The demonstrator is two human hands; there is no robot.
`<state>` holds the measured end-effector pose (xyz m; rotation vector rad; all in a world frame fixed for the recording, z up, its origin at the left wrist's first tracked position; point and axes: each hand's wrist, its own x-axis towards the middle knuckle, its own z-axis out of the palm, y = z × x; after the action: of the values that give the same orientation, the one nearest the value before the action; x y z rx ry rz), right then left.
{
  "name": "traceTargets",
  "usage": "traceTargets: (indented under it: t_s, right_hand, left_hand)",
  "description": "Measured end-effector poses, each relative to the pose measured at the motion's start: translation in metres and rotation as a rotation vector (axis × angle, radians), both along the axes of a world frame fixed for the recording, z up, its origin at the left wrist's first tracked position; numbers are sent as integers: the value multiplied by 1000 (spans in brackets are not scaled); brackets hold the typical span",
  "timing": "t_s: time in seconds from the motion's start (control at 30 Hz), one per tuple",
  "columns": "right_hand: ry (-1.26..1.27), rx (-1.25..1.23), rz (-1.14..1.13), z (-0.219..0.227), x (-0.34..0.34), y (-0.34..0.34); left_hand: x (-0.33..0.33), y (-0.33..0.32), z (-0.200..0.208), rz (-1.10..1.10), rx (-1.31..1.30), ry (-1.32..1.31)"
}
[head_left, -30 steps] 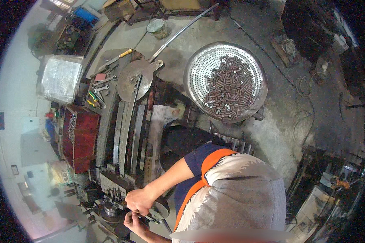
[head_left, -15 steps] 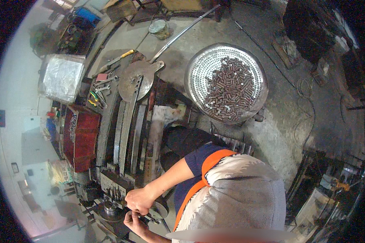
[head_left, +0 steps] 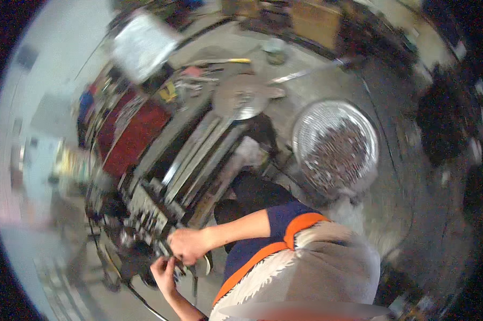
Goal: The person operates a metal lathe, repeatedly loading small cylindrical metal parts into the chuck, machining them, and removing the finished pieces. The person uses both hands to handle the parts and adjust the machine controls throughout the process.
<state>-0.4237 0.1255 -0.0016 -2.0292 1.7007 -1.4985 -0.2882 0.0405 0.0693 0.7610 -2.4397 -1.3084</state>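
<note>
My right hand (head_left: 188,246) comes in from the dark blue sleeve with its fingers curled closed, low over the metal machine head. Whatever it grips is hidden under the fingers. Just below it, my left hand (head_left: 164,272) has thumb and fingertips pinched together, close to the right hand's fingers. Anything in that pinch is too small and blurred to name. Both hands are beside the machine's block with upright metal pins (head_left: 148,208). Long metal rails (head_left: 201,158) run from there up toward a round metal plate (head_left: 241,96).
A large perforated metal pan (head_left: 304,125) with many small brown cylindrical pieces stands to the right. A dark red bin (head_left: 137,134) is left of the rails. Several hand tools lie near the yellow-handled tool (head_left: 236,60). A bucket (head_left: 273,51) stands farther back.
The whole view has turned and blurred, so the pan, plate and rails sit farther right. My hands stay close together at the machine; the left is slightly farther left in the picture.
</note>
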Motion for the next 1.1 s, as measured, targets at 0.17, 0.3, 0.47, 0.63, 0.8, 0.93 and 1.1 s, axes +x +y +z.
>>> traceTargets:
  t_s: [0.17,0.3,0.47,0.63,0.8,0.93,1.1]
  right_hand:
    - [155,20,95,-2,-18,-4]
    - [181,-70,155,21,-40,-16]
    - [186,-109,174,49,-63,-59]
    - [394,62,132,85,-61,-124]
    - [454,352,49,75,-56,-192]
    - [468,549,-8,54,-54,-228]
    - [494,602,-7,48,-51,-232]
  left_hand:
    - [41,-38,3,94,71,-22]
    - [120,-82,-2,437,-25,90]
    - [246,-128,-26,852,-666,-202]
    - [317,-105,-47,952,-621,-425]
    - [326,-88,-73,992,-120,-169]
    - [308,-70,-69,977,-223,-58]
    - [309,-72,-71,932,-453,-379]
